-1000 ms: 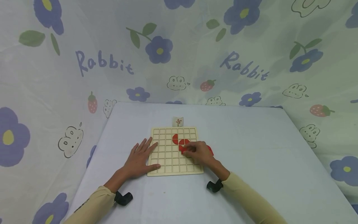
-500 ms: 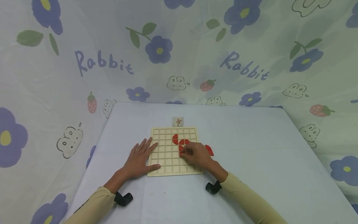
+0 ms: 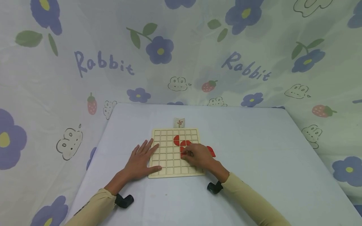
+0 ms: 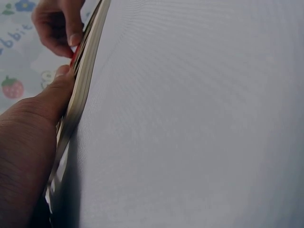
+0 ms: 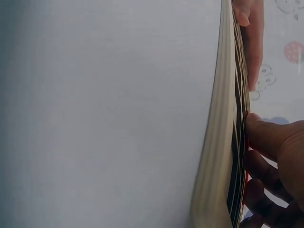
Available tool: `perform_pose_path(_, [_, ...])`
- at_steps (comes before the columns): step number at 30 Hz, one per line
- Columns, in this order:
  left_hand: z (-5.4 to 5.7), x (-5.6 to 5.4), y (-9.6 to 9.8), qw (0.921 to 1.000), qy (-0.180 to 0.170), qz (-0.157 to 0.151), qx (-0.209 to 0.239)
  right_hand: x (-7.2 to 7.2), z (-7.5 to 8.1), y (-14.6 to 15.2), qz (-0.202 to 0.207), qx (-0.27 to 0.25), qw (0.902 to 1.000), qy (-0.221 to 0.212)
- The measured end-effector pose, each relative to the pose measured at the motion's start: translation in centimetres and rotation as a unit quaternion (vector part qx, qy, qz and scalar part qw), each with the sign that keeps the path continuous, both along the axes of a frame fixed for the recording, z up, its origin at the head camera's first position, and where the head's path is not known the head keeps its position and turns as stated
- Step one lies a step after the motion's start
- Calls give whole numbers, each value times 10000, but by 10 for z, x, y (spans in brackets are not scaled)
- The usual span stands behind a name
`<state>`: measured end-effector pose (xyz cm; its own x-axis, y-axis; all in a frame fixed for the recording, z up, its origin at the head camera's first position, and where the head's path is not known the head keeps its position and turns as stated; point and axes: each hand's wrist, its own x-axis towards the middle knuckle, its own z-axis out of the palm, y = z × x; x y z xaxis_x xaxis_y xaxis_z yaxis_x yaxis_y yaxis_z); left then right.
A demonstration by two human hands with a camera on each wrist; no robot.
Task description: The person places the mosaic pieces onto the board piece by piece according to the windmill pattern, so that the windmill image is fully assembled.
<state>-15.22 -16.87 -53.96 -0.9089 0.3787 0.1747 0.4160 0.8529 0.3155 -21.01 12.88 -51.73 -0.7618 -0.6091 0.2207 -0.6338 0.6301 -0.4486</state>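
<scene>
A pale wooden grid board [image 3: 170, 163] lies on the white table. My left hand [image 3: 139, 161] rests on its left edge with fingers and thumb spread out straight. Over the board's right half, my right hand [image 3: 199, 156] pinches a red curved piece [image 3: 182, 149] down in the grid; its fingers partly cover that piece. Two other red rounded pieces sit in cells just above, a left one [image 3: 176, 140] and one [image 3: 185, 143] beside the fingers. In the right wrist view, the right thumb [image 5: 266, 135] and curled fingers touch the board's face, where thin red edges show.
Off the board's right edge lie more red pieces [image 3: 211, 151], partly behind the right hand. A small card [image 3: 179, 122] with a red pinwheel-like pattern on a grid lies beyond the board's far edge. Printed cloth [image 3: 198, 62] hangs behind the table.
The right hand has shifted slightly left and toward the board's middle, showing more of the red pieces at the right, then stays almost still. The left hand holds its place.
</scene>
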Motion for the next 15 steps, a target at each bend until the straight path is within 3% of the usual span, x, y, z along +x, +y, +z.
perform_pose_path(8, [-2, -1, -1, 9997, -172, 52, -150, 0, 3, 6, -58, -156, 9994, -313])
perform_pose_path(15, [-1, -1, -1, 9997, -181, 55, -124, -2, 8, 24, -629, -4, 9979, -118])
